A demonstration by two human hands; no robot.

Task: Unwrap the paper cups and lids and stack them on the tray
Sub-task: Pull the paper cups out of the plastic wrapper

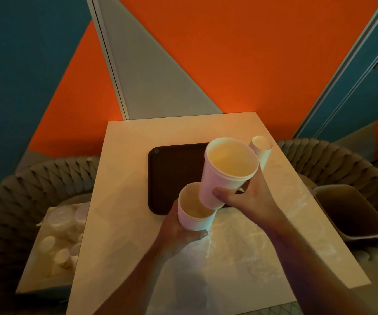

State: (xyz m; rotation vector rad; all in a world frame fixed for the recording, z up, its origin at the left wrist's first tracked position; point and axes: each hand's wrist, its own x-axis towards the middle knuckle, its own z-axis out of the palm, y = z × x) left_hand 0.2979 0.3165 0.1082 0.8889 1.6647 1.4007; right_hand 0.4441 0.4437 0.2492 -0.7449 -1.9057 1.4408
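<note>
From the head camera, your right hand point(247, 198) grips the upper stack of white paper cups point(226, 171), thumb across its lower wall and fingers curled behind, holding it tilted with its mouth toward you. Its base sits just inside the mouth of the lower stack of cups point(195, 212), which your left hand point(179, 230) holds from beneath, fingers wrapped round the wall and a fingertip showing at the near side. Both stacks show ringed rims where the cups nest. They hang over the near edge of the dark brown tray point(174, 169), whose bare floor is open toward the table's far left corner. A third cup stack point(261, 148) stands beside the tray's far right corner, close to the right edge of the table point(120, 201). Crumpled clear plastic wrap point(235, 246) lies on the near half of the table, under your forearms. Off the left edge, a box point(36, 269) holds wrapped cups and lids. Off the right edge, a brown bin point(351, 212) sits on a woven chair, its contents too dark to tell.
</note>
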